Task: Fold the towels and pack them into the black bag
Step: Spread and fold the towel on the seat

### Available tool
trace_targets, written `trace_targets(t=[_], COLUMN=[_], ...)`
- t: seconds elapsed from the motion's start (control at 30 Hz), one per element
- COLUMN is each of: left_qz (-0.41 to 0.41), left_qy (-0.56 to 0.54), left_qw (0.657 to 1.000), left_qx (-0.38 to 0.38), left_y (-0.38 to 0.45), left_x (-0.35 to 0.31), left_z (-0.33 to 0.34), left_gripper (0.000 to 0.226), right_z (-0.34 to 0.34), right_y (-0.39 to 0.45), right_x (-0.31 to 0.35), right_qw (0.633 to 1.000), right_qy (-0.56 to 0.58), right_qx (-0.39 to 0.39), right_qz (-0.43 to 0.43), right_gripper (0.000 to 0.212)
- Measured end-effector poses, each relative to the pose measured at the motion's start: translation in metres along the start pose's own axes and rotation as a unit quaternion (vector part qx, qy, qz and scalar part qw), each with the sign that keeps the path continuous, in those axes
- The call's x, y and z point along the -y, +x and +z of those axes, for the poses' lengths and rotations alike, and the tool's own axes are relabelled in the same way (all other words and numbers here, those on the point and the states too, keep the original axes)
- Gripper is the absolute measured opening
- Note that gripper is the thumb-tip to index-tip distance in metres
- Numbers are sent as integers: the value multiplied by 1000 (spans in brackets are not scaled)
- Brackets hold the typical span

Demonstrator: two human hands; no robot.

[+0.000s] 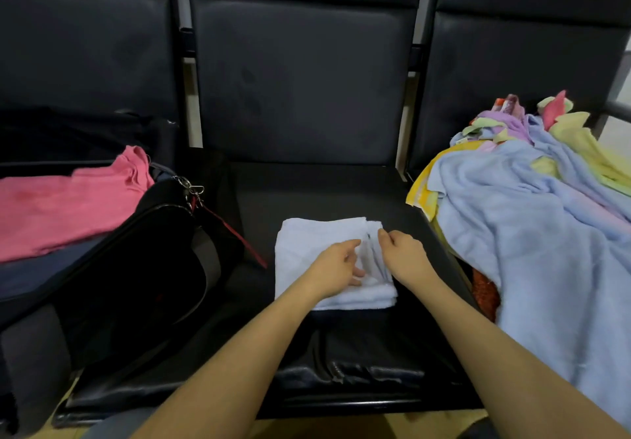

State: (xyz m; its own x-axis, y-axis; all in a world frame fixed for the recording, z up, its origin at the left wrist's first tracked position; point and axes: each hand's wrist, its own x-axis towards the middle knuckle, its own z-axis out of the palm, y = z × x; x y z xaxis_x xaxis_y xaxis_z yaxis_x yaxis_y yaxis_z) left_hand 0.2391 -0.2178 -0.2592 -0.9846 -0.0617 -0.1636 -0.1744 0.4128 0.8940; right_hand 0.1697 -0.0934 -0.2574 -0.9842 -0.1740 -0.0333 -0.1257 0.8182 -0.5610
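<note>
Folded white towel lies flat on the middle black seat, near its front edge. Both hands work at the towel's right side. Left hand rests on top, fingers curled into the stacked layers — appears to grip a fold. Right hand pinches the far-right corner of the layers between thumb and fingertips.

Black bag sits open on the left seat, just beside the towel's seat; a folded pink towel lies across its top. Key ring and red strap hang at the bag's right edge.

Right seat — loose pile of towels, pale blue on top, yellow, purple and pink behind.
</note>
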Motion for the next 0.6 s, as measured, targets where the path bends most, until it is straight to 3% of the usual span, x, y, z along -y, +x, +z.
trace_targets(t=[0.07,0.13,0.23,0.3,0.37,0.5,0.6], left_qz=[2,-9,-96,-158,-168,-126,-63], left_qy=[-3,119,325,355,372,368,319], left_qw=[998,980,905,888,885,898,922], left_qx=[-64,-160,-256,-245,-222,-205,-211], left_y=[2,4,-1,-4,-2,-4,-12], left_x=[7,12,20,29,38,40,31], left_z=[-4,-12,-21,-23,-23,-24,-31], left_gripper=[38,37,39,48,54,51,47], right_z=[4,11,21,26,30,32,22], right_y=[-1,-3,-7,-7,-6,-10,-19], right_x=[2,5,11,14,17,21,31], right_qw=[998,988,963,960,970,982,997], right_qy=[-55,-146,-254,-266,-237,-176,-38], right_qx=[-7,-42,-88,-82,-59,-58,-48], right_qz=[0,-7,10,20,23,-20,-39], right_gripper=[45,50,66,66,57,37,21])
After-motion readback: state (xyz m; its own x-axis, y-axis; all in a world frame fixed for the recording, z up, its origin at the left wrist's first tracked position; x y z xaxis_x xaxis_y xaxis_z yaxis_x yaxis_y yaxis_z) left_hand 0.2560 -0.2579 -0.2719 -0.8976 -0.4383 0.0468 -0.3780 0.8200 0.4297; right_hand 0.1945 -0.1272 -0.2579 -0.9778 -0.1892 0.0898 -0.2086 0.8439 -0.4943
